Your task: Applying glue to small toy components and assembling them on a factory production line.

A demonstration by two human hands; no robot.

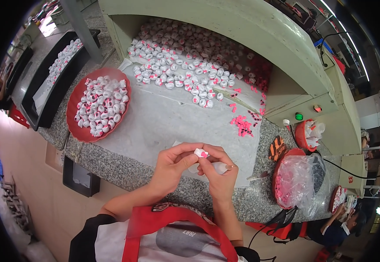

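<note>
— Above the granite counter's [124, 168] near edge, what's held?
— A small white cap [201, 153] with a pink spot, pinched between left hand [172, 165] and right hand [218, 170]; the right also grips a small tube [220, 167]. Red tray [74, 126] well left.

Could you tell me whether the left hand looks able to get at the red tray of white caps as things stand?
Probably yes: the red tray lies on the left hand's side with only bare sheet between, though that hand now holds a small white cap.

Red round tray [77, 126] of white-and-pink caps, left of the white sheet [163, 122]; loose cap pile [185, 65] behind; bagged red basin [301, 181] right.
</note>
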